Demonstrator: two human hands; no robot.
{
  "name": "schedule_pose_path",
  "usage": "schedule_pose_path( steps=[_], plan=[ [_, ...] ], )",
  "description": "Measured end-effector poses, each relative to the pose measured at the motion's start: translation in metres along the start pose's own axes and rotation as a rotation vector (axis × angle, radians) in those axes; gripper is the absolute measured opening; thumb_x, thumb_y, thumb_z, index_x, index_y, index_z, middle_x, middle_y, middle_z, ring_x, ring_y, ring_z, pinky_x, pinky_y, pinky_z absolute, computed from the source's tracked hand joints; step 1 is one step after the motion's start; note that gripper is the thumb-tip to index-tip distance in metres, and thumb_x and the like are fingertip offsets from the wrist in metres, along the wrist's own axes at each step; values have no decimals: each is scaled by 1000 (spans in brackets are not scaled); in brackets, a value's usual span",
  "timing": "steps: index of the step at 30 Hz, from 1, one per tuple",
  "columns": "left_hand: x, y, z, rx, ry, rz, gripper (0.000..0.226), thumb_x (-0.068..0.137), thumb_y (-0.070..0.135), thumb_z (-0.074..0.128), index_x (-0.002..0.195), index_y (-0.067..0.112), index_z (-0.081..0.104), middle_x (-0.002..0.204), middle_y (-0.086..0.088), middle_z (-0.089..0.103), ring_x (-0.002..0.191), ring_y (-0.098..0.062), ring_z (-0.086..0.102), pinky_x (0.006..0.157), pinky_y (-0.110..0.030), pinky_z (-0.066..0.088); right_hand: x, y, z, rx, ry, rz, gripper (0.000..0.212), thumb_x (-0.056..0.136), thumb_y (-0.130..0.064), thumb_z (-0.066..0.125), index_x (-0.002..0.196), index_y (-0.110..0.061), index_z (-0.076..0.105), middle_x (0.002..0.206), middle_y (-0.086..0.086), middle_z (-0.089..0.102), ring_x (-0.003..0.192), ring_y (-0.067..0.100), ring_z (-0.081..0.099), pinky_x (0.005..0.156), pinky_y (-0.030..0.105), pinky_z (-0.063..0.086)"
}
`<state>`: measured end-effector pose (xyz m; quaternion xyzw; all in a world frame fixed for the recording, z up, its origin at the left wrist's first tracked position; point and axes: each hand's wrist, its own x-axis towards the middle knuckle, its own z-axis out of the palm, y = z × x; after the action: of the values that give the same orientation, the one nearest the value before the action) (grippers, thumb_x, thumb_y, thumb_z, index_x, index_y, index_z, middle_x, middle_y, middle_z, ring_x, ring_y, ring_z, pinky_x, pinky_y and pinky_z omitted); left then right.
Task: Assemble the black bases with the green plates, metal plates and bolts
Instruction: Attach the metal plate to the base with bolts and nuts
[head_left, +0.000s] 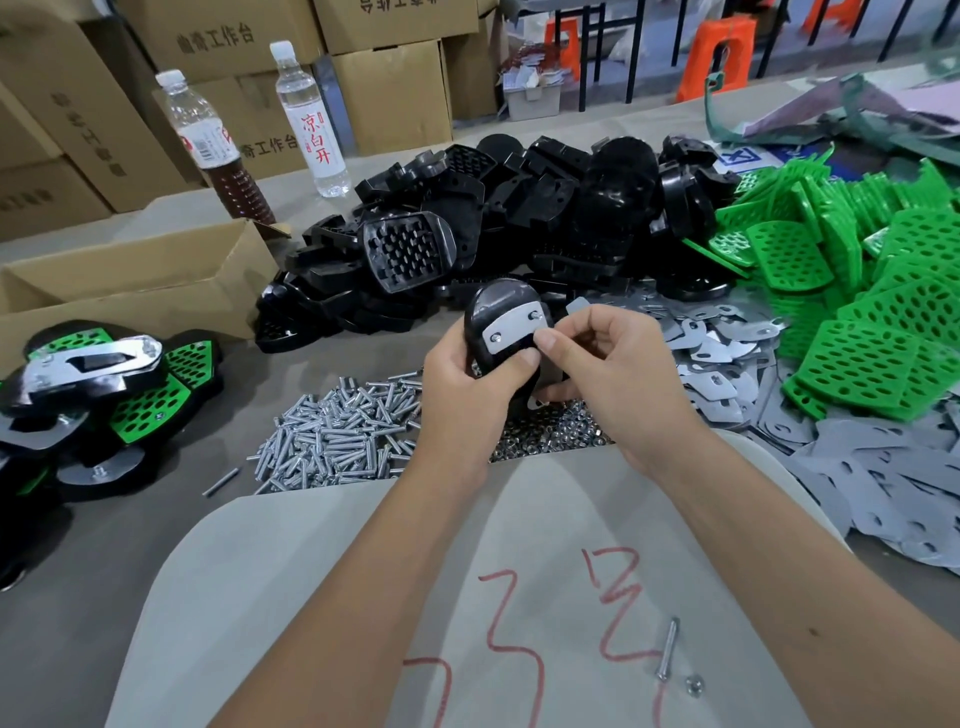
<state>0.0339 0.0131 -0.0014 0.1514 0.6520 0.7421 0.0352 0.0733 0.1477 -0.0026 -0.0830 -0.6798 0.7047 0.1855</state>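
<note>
- Left hand (467, 384) grips one black base (501, 317), held above the bolt pile (337, 431).
- One metal plate (511, 328) sits on it, two bolt ends showing.
- Right hand (608, 364) pinches at the plate's right bolt.
- Two bottles (306, 114) stand behind.

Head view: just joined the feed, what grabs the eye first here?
At centre, the left hand grips a rounded black plastic base with a grey metal plate across it, while the right hand pinches at one bolt end. Behind lies a black heap of bases, with bright green perforated plates piled right and silver bolts heaped in front.
</note>
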Motion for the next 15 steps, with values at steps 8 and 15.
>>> schedule_pose_path(
  steps=[8, 15],
  plan=[
    [3, 0, 1, -62, 27, -98, 25, 98, 5, 65, 120, 15, 72, 110, -5, 79, 106, -26, 74, 100, -64, 54, 8, 3, -12, -214, 111, -67, 21, 87, -36, 85, 95, -21, 72, 89, -4, 74, 78, 9, 66, 70, 28, 53],
    [4, 0, -1, -113, 44, -151, 16, 101, 6, 64, 112, 15, 71, 102, -4, 79, 87, -31, 78, 58, -41, 62, 5, 0, -13, -147, -133, -59, 7, 98, -17, 73, 101, -18, 80, 86, 4, 78, 67, 21, 65, 49, 28, 51]
  ],
)
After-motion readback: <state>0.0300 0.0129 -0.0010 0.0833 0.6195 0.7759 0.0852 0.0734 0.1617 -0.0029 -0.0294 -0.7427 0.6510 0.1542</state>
